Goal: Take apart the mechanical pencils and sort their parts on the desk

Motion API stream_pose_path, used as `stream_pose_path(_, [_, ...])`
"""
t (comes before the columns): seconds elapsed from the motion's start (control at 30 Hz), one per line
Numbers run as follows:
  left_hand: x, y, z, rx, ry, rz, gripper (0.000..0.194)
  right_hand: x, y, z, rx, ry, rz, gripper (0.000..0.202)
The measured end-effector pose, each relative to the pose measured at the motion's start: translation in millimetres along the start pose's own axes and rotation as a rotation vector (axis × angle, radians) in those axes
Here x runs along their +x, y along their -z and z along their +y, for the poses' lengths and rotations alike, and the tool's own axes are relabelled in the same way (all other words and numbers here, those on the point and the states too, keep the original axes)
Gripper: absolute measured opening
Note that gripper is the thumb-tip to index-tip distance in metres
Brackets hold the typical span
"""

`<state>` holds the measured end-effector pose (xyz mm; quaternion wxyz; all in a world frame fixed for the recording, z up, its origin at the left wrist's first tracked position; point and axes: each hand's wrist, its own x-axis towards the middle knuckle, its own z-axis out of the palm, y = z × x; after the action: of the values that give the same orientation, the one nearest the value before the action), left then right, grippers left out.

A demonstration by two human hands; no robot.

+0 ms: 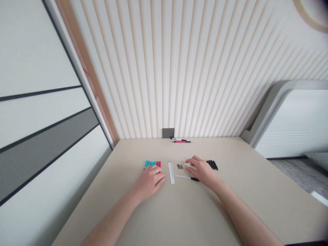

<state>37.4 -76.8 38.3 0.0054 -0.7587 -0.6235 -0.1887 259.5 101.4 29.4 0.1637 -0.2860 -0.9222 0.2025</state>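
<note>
My left hand (151, 180) rests on the table by the near ends of a row of turquoise tubes (149, 163) and red tubes (158, 164), which look like pen barrels. Its fingers are loosely bent and apart, with nothing visible in them. My right hand (202, 172) has thumb and forefinger closed around small white pieces (188, 165), too small to name exactly. Between the hands lie several thin white pen refills (171, 172) and a few small grey metal pieces (179, 166). A white refill with a black grip (187, 177) lies just below my right hand.
Several black tubes (212, 165) lie in a row right of my right hand. At the table's back edge are a black-and-white pen (180, 139) and a red-and-black pen (181, 141), before a wall socket (168, 132). The beige table (169, 215) meets the ribbed wall.
</note>
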Motion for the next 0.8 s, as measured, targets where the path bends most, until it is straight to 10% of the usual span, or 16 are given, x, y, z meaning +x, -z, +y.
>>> stream_pose_path(0.8, [0,-0.7,0,0.000,-0.015,0.020,0.018,1,-7,-4,-0.067,0.040,-0.011,0.025])
